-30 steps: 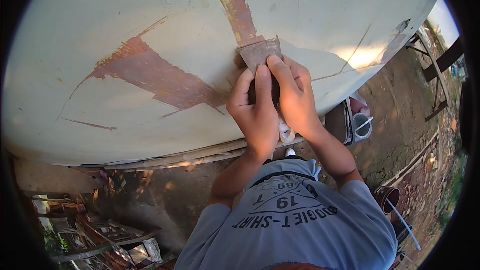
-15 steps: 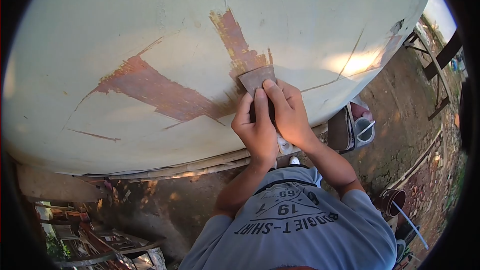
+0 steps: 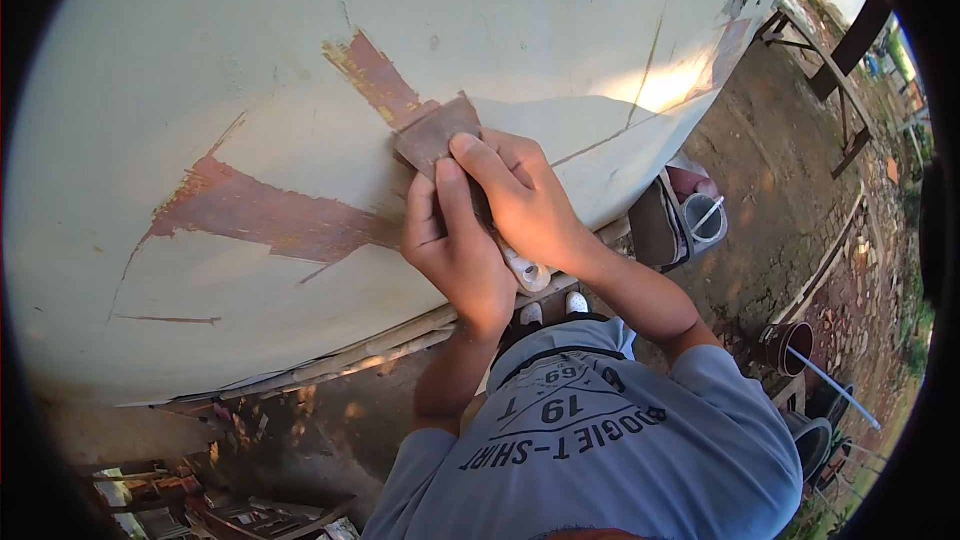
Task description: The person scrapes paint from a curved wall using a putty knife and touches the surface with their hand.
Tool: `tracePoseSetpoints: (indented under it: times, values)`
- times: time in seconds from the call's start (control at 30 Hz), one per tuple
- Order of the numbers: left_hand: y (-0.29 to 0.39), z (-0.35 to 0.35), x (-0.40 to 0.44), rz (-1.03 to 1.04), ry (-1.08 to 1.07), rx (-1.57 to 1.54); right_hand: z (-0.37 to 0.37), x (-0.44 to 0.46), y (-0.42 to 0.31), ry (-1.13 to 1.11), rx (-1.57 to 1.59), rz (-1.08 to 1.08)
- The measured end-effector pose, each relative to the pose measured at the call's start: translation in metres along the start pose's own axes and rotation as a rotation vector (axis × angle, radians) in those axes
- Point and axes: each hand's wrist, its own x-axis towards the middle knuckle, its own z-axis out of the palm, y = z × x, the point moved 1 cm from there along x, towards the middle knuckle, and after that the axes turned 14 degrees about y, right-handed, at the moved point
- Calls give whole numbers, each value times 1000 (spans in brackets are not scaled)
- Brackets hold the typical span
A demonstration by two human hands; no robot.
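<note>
A paint scraper with a wide flat blade and a pale handle end with a hole lies against a curved, pale painted surface. My left hand is closed around its handle, thumb pressed on the blade. From the other side my right hand grips it too, thumb also on the blade. The blade covers the lower end of a bare reddish-brown strip with ragged yellowish edges. To the left spreads a larger bare patch. Most of the handle is hidden by the hands.
A pale bucket with a stick stands beside a dark container on the dirt ground, right of my body. Farther right is a brown bucket with a long pale rod. Scrap wood lies at lower left.
The scraper and both hands have moved up along the bare strip, covering more of its lower end. More of the handle end shows. The whole view has shifted and turned slightly.
</note>
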Motion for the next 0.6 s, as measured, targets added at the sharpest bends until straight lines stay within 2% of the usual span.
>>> tracePoseSetpoints:
  times: [0.07,0.1,0.27,0.47,0.6]
  values:
    - [-21,-11,-6,32,27,110,-11,-7,34,56,-64,-7]
    - [-42,-22,-7,125,27,166,-13,-11,45,90,-94,-9]
    - [-9,-5,0,20,2,64,-1,-6,7,84,-22,3]
    - [-28,-10,-3,17,44,65,-9,-13,44,136,-17,41]
    - [-7,-9,-2,8,14,65,4,-9,5,89,50,63]
